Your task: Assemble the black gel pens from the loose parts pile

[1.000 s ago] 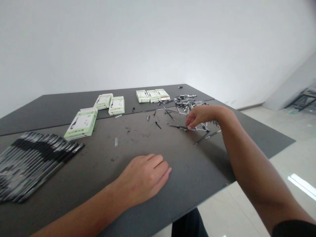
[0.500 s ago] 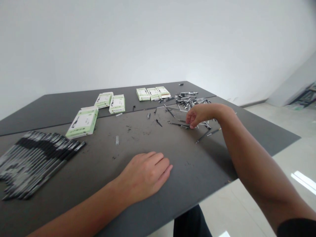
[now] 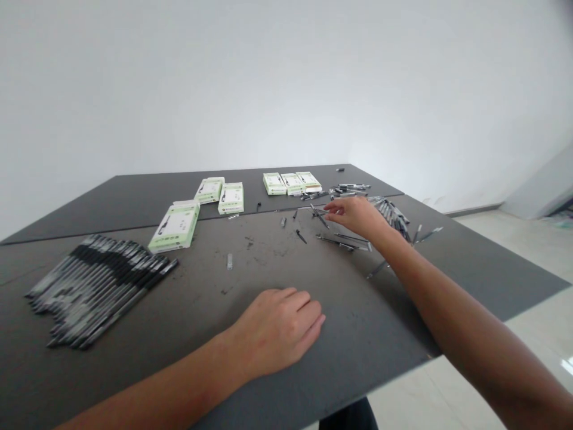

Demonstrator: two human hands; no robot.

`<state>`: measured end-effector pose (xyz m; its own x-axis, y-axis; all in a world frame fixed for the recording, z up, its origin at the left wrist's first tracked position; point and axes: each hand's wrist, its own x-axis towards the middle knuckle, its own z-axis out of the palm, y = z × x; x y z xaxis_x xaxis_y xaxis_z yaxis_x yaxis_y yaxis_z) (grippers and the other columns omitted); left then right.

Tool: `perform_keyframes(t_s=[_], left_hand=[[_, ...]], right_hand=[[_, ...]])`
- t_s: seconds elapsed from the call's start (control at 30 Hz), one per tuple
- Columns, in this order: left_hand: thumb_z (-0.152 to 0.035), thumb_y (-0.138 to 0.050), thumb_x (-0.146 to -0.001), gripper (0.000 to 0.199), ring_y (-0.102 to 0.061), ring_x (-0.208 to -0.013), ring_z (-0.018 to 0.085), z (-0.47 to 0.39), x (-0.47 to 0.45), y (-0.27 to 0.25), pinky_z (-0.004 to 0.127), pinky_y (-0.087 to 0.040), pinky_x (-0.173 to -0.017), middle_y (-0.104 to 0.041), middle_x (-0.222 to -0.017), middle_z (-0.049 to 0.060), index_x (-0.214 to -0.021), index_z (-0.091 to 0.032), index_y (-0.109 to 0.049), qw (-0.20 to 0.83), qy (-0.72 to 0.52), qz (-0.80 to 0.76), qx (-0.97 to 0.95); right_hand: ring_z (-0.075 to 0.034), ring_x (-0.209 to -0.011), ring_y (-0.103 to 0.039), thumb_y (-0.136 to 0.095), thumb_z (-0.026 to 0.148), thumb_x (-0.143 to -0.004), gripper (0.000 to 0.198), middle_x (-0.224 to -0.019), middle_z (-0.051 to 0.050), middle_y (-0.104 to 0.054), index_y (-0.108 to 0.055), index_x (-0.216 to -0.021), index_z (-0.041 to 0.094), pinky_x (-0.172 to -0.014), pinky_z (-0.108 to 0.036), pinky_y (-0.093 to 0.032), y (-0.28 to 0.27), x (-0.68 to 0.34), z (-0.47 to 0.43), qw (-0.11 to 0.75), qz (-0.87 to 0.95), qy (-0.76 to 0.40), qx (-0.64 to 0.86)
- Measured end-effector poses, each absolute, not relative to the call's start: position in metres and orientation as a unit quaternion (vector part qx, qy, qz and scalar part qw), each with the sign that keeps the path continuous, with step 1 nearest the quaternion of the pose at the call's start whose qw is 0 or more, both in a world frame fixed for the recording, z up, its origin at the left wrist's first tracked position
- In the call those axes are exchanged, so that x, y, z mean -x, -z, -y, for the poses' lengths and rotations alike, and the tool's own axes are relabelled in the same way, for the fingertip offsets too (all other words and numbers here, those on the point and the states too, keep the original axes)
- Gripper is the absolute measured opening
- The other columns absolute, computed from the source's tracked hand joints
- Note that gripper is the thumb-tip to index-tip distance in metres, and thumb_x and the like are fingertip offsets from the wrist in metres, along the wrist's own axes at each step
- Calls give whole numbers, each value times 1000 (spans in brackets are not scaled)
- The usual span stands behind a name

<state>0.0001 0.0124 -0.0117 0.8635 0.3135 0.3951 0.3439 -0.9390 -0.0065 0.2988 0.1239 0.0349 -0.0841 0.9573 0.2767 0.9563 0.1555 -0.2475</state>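
Grey tabletop (image 3: 358,340), slim loose pens (image 3: 332,240), black and translucent, right hand (image 3: 358,216) nearby

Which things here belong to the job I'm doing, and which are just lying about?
Likely in the job:
- thin pen part at your right hand
- piled loose pens
- lined-up pens

Apparently just lying about:
- green-and-white boxes
- clear plastic piece
- small dark piece at the back
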Motion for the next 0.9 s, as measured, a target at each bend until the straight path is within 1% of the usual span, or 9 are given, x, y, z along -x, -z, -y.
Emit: perform_keyframes(t_s=[0.13,0.33,0.5,0.63,0.77,0.9], left_hand=[[-27,-54,-108,25,-61,-67,20,-12,0,12,35,-41,-56,-64,-76,0,-84,-21,-60,37,197,168,965],[-26,-56,-107,22,-62,-67,21,-13,0,14,36,-41,-56,-64,-77,0,-85,-22,-60,40,200,169,964],[-25,-56,-107,21,-62,-67,21,-13,0,14,38,-43,-57,-64,-77,-1,-86,-22,-59,28,205,167,964],[-24,-56,-107,17,-65,-70,21,-13,0,13,37,-45,-59,-66,-80,-1,-91,-22,-58,0,193,180,965],[-25,-57,-106,14,-67,-71,21,-12,0,11,35,-46,-61,-69,-81,-1,-93,-22,-57,-22,183,198,963],[-24,-59,-105,12,-68,-72,21,-10,1,8,34,-47,-62,-71,-83,0,-93,-22,-56,-36,173,210,962]], right_hand=[[-26,-99,-78,-69,38,-95,32,-107,-6,-85,-83,-120,25,-89,-35,-56,-24,-303,-129,185,723,12,665],[-28,-105,-78,-67,38,-95,37,-110,-9,-85,-82,-125,22,-93,-38,-56,-27,-341,-133,232,662,61,710],[-30,-104,-79,-66,41,-94,40,-108,-11,-84,-82,-125,20,-93,-41,-57,-27,-372,-132,265,616,94,736],[-30,-110,-78,-61,40,-97,42,-115,-11,-83,-80,-129,19,-100,-41,-56,-25,-382,-132,271,610,111,736],[-30,-115,-76,-60,40,-99,42,-122,-11,-82,-79,-133,22,-103,-43,-56,-27,-369,-151,239,646,114,716],[-28,-115,-76,-69,36,-95,34,-122,-7,-83,-83,-124,29,-104,-39,-55,-34,-344,-196,154,716,90,675]])
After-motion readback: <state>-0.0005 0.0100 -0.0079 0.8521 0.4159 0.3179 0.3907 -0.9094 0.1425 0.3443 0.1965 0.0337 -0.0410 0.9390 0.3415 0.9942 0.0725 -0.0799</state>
